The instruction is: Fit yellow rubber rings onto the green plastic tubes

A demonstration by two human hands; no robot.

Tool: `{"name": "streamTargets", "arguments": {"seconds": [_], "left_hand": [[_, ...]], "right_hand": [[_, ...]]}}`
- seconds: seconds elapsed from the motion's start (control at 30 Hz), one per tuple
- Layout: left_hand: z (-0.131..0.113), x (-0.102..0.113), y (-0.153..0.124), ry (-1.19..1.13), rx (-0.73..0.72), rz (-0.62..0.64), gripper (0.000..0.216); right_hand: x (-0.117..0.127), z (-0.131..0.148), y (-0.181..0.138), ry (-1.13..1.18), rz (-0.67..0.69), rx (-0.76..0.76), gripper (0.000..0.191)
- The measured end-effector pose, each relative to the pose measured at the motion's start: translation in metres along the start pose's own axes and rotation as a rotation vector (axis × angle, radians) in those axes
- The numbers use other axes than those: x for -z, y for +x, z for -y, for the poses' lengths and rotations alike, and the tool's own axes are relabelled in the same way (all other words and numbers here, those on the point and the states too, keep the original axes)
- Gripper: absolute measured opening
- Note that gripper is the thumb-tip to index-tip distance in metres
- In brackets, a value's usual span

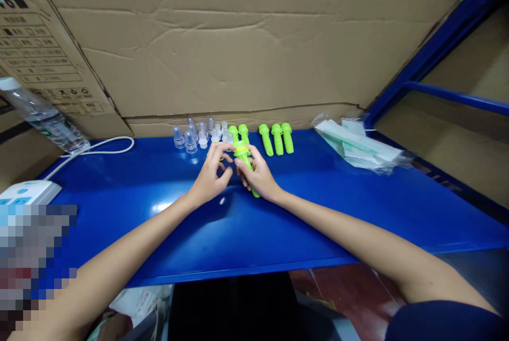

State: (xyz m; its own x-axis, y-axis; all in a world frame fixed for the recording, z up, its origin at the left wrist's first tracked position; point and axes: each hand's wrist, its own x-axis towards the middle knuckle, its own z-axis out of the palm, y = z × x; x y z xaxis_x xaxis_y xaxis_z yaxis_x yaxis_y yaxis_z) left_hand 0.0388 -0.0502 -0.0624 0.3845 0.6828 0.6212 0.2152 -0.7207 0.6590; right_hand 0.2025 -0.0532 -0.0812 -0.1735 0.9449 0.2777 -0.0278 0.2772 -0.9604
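My right hand (260,174) is closed around a bright green torch-shaped plastic piece (241,149), its wide head up and its narrow end poking out below my palm. My left hand (212,174) is beside it, fingers curled but apart, thumb clear of them. Its index fingertip is at the edge of the green head; whether it touches I cannot tell. A bit of yellow shows behind the left fingers, mostly hidden. Behind my hands stand several clear plastic caps (191,142). To the right, a row of similar green pieces (277,139) lies on the blue table (318,198).
Plastic-wrapped white and green packets (358,145) lie at the right rear. On the left are a water bottle (51,121), a white cable (107,142) and a power strip (34,192). A cardboard wall (238,54) closes off the back; a blue frame (421,60) rises at right.
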Motion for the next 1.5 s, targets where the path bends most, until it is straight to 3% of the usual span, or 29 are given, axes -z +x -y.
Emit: {"name": "streamTargets", "arguments": {"seconds": [0.57, 0.77, 1.03, 1.5], "left_hand": [[0.0008, -0.0009, -0.0009, -0.022, 0.034, 0.018, 0.040], [0.0005, -0.0013, -0.0002, -0.029, 0.037, 0.012, 0.040], [-0.0003, -0.0046, -0.0032, -0.063, 0.049, 0.045, 0.037], [0.0006, -0.0077, -0.0049, -0.042, 0.037, 0.014, 0.045]], "right_hand": [[-0.0016, -0.0003, -0.0049, -0.034, -0.026, 0.048, 0.058], [-0.0016, -0.0001, -0.0065, -0.039, 0.030, 0.123, 0.040], [-0.0015, -0.0031, -0.0058, -0.034, 0.050, 0.138, 0.036], [-0.0019, 0.0007, -0.0024, -0.065, 0.009, 0.137, 0.041]]}}
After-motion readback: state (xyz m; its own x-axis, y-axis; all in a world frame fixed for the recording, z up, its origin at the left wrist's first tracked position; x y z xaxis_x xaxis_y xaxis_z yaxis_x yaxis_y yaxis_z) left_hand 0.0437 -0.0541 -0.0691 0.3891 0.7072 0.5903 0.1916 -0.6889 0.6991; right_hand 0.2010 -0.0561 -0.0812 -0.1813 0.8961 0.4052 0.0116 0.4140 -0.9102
